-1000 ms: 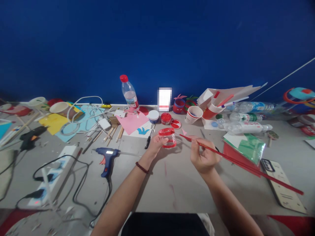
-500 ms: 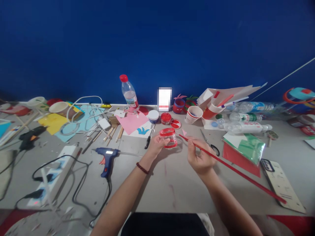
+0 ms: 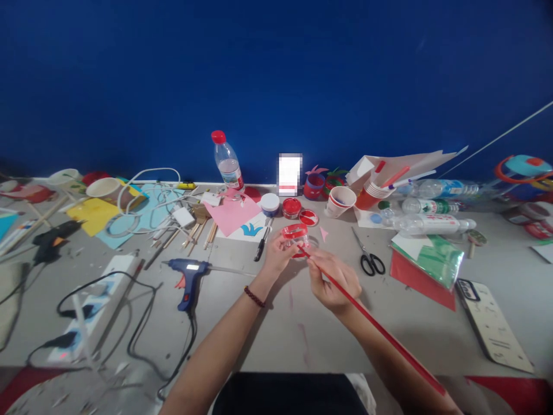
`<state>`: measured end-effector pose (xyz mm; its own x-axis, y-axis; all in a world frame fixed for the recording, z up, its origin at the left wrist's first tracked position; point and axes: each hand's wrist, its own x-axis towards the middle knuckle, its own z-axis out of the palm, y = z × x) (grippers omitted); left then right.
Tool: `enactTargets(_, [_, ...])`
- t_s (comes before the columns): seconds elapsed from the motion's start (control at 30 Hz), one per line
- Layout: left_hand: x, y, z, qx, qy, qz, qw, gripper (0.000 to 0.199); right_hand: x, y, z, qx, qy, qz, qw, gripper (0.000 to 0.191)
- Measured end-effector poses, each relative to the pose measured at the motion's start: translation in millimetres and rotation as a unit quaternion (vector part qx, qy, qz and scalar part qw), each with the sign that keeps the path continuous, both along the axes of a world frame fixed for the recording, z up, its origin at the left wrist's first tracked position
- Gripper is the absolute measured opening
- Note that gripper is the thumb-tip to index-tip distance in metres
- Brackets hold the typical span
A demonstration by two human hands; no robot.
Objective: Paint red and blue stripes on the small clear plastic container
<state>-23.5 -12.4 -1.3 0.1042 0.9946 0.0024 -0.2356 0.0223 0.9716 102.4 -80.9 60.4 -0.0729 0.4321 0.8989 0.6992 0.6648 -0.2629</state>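
My left hand (image 3: 279, 251) is closed around the side of a small clear plastic cup-like piece (image 3: 295, 233) with red paint along its rim and base. Between the fingers of my right hand (image 3: 334, 278) is a long red paintbrush (image 3: 371, 320), its handle slanting down to the right over my forearm. The brush tip meets the clear piece near my left fingertips; whether it touches the plastic I cannot tell. Just behind stand an open jar of red paint (image 3: 291, 206) and its red-smeared lid (image 3: 308, 217), with a white-lidded jar (image 3: 269, 204) beside them.
A blue glue gun (image 3: 189, 279) and a white power strip (image 3: 97, 308) with cables lie left. Right are black-handled scissors (image 3: 370, 262), a phone (image 3: 496, 328) and several plastic bottles (image 3: 432, 223). A paper cup (image 3: 340, 202) and an upright bottle (image 3: 228, 164) stand at the back.
My right hand has moved left, bringing the brush tip from beside the clear piece onto its front. The scissors' handles are now uncovered. My left hand keeps its hold.
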Motion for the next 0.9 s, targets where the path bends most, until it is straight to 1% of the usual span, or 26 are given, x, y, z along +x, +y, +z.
enactTargets(0.1, [0.4, -0.7, 2.8, 0.013, 0.021, 0.007, 1.000, 0.024, -2.6, 0.1, 1.0, -0.002, 0.008, 0.022, 1.000, 0.019])
enactTargets(0.17, [0.4, -1.3, 2.2, 0.011, 0.022, 0.003, 1.000, 0.026, -3.7, 1.5, 3.9, 0.009, 0.012, 0.021, 1.000, 0.019])
enactTargets(0.27, [0.0, -1.1, -2.1, 0.013, 0.018, 0.000, 1.000, 0.022, -3.3, 4.5, 10.1, 0.026, 0.000, -0.011, 1.000, 0.015])
enactTargets(0.37, [-0.8, -0.3, -5.8, 0.008, 0.018, -0.005, 1.000, 0.019, -0.4, 6.4, 16.0, 0.023, -0.019, -0.057, 0.998, 0.009])
enactTargets(0.5, [-1.5, -0.5, -5.3, -0.006, 0.013, -0.018, 1.000, 0.020, 5.0, 7.2, 20.0, 0.026, -0.029, -0.094, 0.995, 0.008])
enactTargets(0.67, [-2.1, -1.6, -1.3, -0.022, 0.004, -0.017, 1.000, 0.027, 12.3, 9.9, 20.8, 0.030, -0.026, -0.112, 0.993, 0.008])
enactTargets(0.8, [-2.3, -1.8, 2.5, -0.026, -0.006, -0.016, 1.000, 0.031, 20.2, 15.0, 19.6, 0.045, -0.026, -0.152, 0.987, 0.010])
enactTargets(0.9, [-2.2, -1.2, 3.9, -0.024, 0.000, -0.012, 1.000, 0.029, 26.8, 18.3, 16.4, 0.055, -0.035, -0.174, 0.983, 0.009])
